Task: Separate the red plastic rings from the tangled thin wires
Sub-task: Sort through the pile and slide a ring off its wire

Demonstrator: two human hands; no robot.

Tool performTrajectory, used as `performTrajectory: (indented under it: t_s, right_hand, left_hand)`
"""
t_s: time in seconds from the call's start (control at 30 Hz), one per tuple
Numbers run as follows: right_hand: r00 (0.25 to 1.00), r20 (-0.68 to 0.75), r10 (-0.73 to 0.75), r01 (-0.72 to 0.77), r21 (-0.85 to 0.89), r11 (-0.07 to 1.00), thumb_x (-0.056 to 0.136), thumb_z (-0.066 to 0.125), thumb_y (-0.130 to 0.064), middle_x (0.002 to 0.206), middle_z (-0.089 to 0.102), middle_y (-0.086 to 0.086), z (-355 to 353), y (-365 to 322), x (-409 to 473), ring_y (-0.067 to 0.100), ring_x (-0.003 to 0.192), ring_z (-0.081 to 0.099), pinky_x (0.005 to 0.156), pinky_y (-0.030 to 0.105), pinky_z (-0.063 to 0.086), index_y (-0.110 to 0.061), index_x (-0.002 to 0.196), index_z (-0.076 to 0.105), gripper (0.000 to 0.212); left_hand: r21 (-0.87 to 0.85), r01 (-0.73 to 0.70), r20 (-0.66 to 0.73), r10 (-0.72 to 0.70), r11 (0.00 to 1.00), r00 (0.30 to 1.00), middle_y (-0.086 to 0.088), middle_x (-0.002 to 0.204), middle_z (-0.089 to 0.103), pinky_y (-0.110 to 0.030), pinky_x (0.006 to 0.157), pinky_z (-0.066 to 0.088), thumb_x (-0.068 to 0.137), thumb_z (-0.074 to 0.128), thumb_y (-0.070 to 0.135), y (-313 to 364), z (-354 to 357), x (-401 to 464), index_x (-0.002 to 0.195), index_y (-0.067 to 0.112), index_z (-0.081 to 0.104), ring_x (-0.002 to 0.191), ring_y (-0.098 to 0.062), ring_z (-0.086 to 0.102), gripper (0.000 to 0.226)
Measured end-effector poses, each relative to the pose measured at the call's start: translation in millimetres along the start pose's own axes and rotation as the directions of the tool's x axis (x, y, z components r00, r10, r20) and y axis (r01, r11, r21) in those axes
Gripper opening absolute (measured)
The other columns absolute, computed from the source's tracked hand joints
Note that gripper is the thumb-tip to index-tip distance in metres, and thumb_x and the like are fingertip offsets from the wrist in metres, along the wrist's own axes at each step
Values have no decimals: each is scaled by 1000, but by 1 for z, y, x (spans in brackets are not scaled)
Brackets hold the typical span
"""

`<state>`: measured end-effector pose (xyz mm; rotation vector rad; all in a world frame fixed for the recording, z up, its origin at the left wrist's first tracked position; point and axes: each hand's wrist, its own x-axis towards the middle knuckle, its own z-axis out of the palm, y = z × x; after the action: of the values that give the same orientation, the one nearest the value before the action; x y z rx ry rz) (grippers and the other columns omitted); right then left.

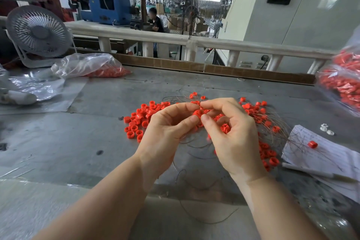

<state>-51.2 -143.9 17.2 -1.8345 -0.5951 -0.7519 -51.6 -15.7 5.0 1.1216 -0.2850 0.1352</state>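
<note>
Head view: left hand (167, 130) and right hand (231, 134) both pinch one small red plastic ring (197, 113) above the grey table (97, 132), over tangled thin brown wires (272, 122); freeing is mid-step; next, likely slide it off.

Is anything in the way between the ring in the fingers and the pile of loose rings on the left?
Only the left hand itself lies that way. The red ring is pinched between both hands, thin wires trailing right. The loose pile sits just beyond, nothing else between.
</note>
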Motion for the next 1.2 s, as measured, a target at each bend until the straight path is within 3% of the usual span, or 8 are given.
performTrajectory:
  t_s: [0.2, 0.33, 0.5, 0.63, 0.73, 0.87, 1.2]
  right_hand:
    - [998, 32, 55, -55, -8, 998, 79, 73, -11, 90, 64, -2, 0, 2, 0, 11, 77, 61, 63, 34, 52, -9, 93, 72, 15]
    - [992, 52, 115, -118, 75, 990, 78, 73, -8, 83, 68, -3, -1, 2, 1, 1, 61, 57, 62, 15, 45, -21, 87, 70, 16]
    - [986, 40, 161, -166, 169, 972, 75, 74, -6, 78, 68, -3, 0, 1, 1, 1, 58, 58, 59, 13, 45, -31, 78, 66, 27]
    - [982, 27, 189, -191, 181, 965, 74, 75, -4, 76, 68, -8, 1, 1, 0, 1, 58, 57, 59, 15, 45, -30, 76, 67, 27]
    - [976, 26, 215, -215, 226, 950, 74, 75, -3, 71, 68, -8, 1, 1, 0, -1, 56, 57, 58, 14, 45, -26, 76, 69, 24]
    - [961, 55, 270, -272, 335, 902, 74, 74, -7, 74, 72, -8, 0, 2, 0, 0, 59, 61, 57, 13, 47, -25, 79, 72, 18]
    - [951, 99, 292, -307, 382, 871, 69, 75, -27, 83, 74, -4, -1, 6, 1, 9, 75, 68, 61, 18, 48, -28, 81, 75, 12]
  left_hand:
    - [37, -15, 17, 15, 999, 1000, -2, 82, 70, -21, 73, 55, 71, 65, 14, -1, 0, 0, 81, 18, 71, 80, -13, 66, 13]
    - [80, -35, 34, 32, 996, 999, -1, 83, 70, -23, 78, 54, 73, 63, 15, 0, 2, -1, 81, 19, 70, 82, -14, 65, 11]
    - [163, -46, 38, 40, 986, 998, -5, 88, 68, -30, 85, 53, 84, 59, 4, 0, 4, -2, 87, 13, 65, 89, -21, 62, 11]
    - [243, -93, 44, 85, 965, 995, -7, 87, 64, -23, 75, 52, 89, 52, -6, 1, 6, -4, 88, 10, 61, 85, -18, 60, 19]
    - [271, -124, 35, 119, 955, 992, -9, 87, 65, -25, 72, 50, 88, 54, -7, 1, 7, -5, 89, 9, 62, 83, -19, 60, 18]
    - [156, -91, 11, 91, 984, 996, -1, 81, 71, -23, 78, 55, 81, 61, 2, 1, 7, -4, 86, 11, 67, 82, -14, 67, 12]
    - [-39, 19, 17, -18, 999, 1000, -8, 84, 72, -27, 79, 57, 70, 65, 10, 2, 5, -3, 86, 7, 68, 84, -20, 69, 17]
